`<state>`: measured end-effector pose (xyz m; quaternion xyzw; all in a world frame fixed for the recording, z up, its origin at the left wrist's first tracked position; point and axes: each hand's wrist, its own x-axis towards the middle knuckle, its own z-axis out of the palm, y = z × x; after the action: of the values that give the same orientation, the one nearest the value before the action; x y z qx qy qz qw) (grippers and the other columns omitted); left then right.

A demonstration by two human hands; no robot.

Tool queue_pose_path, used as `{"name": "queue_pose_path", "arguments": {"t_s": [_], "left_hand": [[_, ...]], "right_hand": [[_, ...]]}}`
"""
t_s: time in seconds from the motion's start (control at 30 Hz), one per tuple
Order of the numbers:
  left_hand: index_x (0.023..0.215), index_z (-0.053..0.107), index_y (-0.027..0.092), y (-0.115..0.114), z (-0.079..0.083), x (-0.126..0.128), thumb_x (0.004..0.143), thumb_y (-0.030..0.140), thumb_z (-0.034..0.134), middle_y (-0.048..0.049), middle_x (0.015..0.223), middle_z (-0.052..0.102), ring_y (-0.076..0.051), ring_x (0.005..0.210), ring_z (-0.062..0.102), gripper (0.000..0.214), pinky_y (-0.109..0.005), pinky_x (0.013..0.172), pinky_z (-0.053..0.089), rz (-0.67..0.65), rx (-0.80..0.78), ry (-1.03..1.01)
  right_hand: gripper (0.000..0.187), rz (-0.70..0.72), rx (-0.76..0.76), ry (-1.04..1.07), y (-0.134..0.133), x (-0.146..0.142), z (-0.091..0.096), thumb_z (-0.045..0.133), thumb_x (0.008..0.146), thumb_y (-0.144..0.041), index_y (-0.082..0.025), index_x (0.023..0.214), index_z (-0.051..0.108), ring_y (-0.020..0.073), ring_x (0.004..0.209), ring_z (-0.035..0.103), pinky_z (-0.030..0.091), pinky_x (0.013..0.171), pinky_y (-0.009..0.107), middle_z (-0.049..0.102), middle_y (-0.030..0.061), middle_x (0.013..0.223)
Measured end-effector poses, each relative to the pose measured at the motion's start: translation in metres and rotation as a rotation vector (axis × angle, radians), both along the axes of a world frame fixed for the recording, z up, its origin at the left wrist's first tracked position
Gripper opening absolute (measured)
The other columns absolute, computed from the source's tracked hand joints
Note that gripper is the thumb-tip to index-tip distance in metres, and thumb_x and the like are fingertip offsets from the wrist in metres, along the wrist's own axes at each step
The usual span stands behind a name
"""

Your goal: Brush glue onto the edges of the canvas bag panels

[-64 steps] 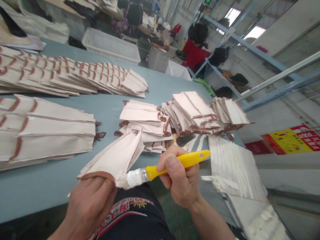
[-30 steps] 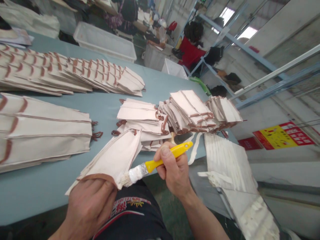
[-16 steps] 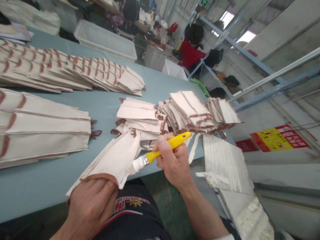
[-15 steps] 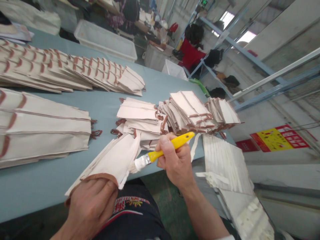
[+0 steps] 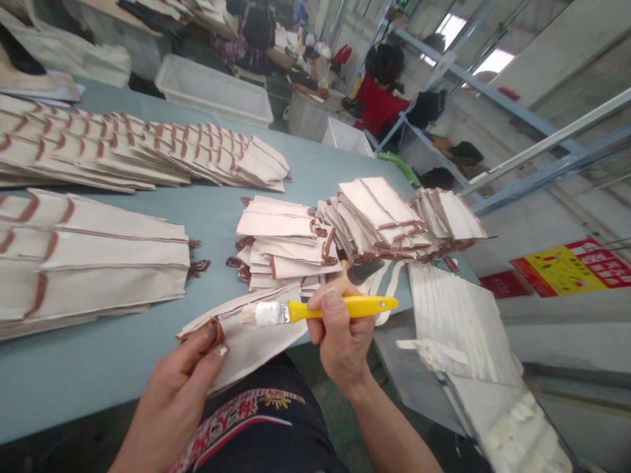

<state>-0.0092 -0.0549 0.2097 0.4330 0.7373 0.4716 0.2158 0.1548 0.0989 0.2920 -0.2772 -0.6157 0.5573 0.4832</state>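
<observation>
My right hand (image 5: 342, 335) is closed around the yellow handle of a paintbrush (image 5: 305, 311). Its bristles, coated in something white, point left over a cream fabric piece (image 5: 266, 345) with brown edging. Whether the bristles touch the fabric I cannot tell. My left hand (image 5: 190, 368) pinches the brown-edged end of that piece between thumb and fingers, with a white smear on the thumb. The piece lies at the table's near edge, close to my body. Just beyond it is a stack of similar cream pieces (image 5: 290, 246) with brown loops.
More cream pieces lie in a long overlapping row (image 5: 162, 148) at the back, a pile (image 5: 98, 253) at left and a stack (image 5: 377, 210) at right. A white plastic bin (image 5: 214, 92) stands beyond the table (image 5: 211, 210). White strips (image 5: 458, 322) cover a board at right.
My left hand has turned over and now pinches the fabric's brown edge from above. The fabric has swung flatter, and the brush has levelled and shifted slightly upward.
</observation>
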Motion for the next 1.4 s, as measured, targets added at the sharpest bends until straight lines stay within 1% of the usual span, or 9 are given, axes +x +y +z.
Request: {"name": "queue_pose_path", "arguments": {"t_s": [0.3, 0.5, 0.63, 0.7, 0.87, 1.03, 1.2, 1.3, 1.4], "left_hand": [[0.112, 0.093, 0.024, -0.006, 0.014, 0.002, 0.099, 0.067, 0.071, -0.0110, 0.117, 0.092, -0.034, 0.100, 0.086, 0.050, -0.040, 0.087, 0.074, -0.001, -0.141, -0.462], [0.124, 0.092, 0.026, -0.015, 0.010, 0.004, 0.091, 0.073, 0.084, -0.0083, 0.137, 0.089, -0.039, 0.132, 0.077, 0.059, -0.043, 0.117, 0.063, 0.051, -0.173, -0.752], [0.125, 0.092, 0.024, -0.015, 0.012, 0.004, 0.090, 0.079, 0.080, -0.0100, 0.128, 0.090, -0.038, 0.115, 0.081, 0.066, -0.040, 0.100, 0.070, 0.040, -0.181, -0.682], [0.122, 0.093, 0.024, -0.013, 0.016, 0.005, 0.093, 0.080, 0.075, -0.0098, 0.123, 0.091, -0.036, 0.105, 0.082, 0.066, -0.039, 0.095, 0.070, 0.009, -0.185, -0.565], [0.123, 0.092, 0.029, -0.019, 0.010, 0.009, 0.107, 0.067, 0.062, -0.0062, 0.127, 0.090, -0.034, 0.113, 0.081, 0.051, -0.034, 0.106, 0.065, -0.128, -0.106, -0.259], [0.121, 0.093, 0.028, -0.031, -0.009, 0.016, 0.105, 0.061, 0.070, -0.0079, 0.132, 0.089, -0.035, 0.125, 0.079, 0.042, -0.034, 0.112, 0.061, -0.116, -0.119, -0.271], [0.116, 0.091, 0.025, -0.018, 0.005, 0.025, 0.093, 0.074, 0.081, -0.0095, 0.117, 0.088, -0.036, 0.109, 0.078, 0.055, -0.039, 0.099, 0.063, -0.097, -0.101, -0.698], [0.106, 0.090, 0.021, -0.007, 0.012, 0.020, 0.077, 0.081, 0.093, -0.0084, 0.096, 0.084, -0.032, 0.095, 0.075, 0.066, -0.038, 0.086, 0.062, -0.105, -0.084, -1.037], [0.088, 0.085, 0.021, 0.001, 0.011, 0.014, 0.081, 0.086, 0.088, -0.0048, 0.081, 0.076, -0.024, 0.078, 0.067, 0.065, -0.033, 0.076, 0.058, -0.097, -0.063, -1.167]], "right_hand": [[0.054, 0.116, -0.003, 0.032, -0.003, -0.017, -0.012, 0.067, 0.111, -0.070, -0.023, 0.084, 0.066, 0.0086, 0.038, 0.042, 0.041, 0.041, 0.020, 0.050, -0.0091, 0.050], [0.053, 0.007, -0.008, 0.129, -0.002, -0.013, -0.015, 0.070, 0.111, -0.067, -0.023, 0.082, 0.068, 0.0070, 0.036, 0.040, 0.036, 0.039, 0.018, 0.053, -0.0091, 0.052], [0.047, 0.125, 0.029, 0.145, -0.011, -0.016, -0.017, 0.069, 0.115, -0.060, -0.023, 0.086, 0.069, 0.0075, 0.035, 0.043, 0.040, 0.040, 0.017, 0.050, -0.0109, 0.050], [0.042, 0.085, 0.070, 0.192, -0.013, -0.017, -0.019, 0.065, 0.118, -0.056, -0.024, 0.092, 0.070, 0.0085, 0.037, 0.050, 0.044, 0.042, 0.017, 0.056, -0.0102, 0.054], [0.032, -0.094, 0.453, -0.010, 0.003, -0.009, -0.029, 0.058, 0.122, -0.047, -0.024, 0.109, 0.075, 0.0151, 0.063, 0.077, 0.066, 0.068, 0.027, 0.077, -0.0016, 0.074], [0.035, -0.056, 0.662, -0.215, 0.019, -0.005, -0.052, 0.052, 0.123, -0.041, -0.022, 0.105, 0.076, 0.0144, 0.061, 0.073, 0.061, 0.062, 0.025, 0.079, 0.0006, 0.078], [0.037, -0.207, 0.687, -0.174, 0.019, -0.008, -0.064, 0.049, 0.122, -0.044, -0.024, 0.102, 0.075, 0.0164, 0.055, 0.068, 0.059, 0.061, 0.029, 0.073, -0.0010, 0.071], [0.036, -0.162, 0.777, -0.107, 0.024, -0.004, -0.064, 0.052, 0.122, -0.046, -0.026, 0.102, 0.075, 0.0173, 0.057, 0.069, 0.060, 0.063, 0.030, 0.071, -0.0018, 0.069], [0.041, -0.113, 0.883, -0.110, 0.030, 0.007, -0.072, 0.052, 0.122, -0.055, -0.026, 0.107, 0.077, 0.0185, 0.057, 0.068, 0.059, 0.062, 0.032, 0.070, -0.0009, 0.068]]}}
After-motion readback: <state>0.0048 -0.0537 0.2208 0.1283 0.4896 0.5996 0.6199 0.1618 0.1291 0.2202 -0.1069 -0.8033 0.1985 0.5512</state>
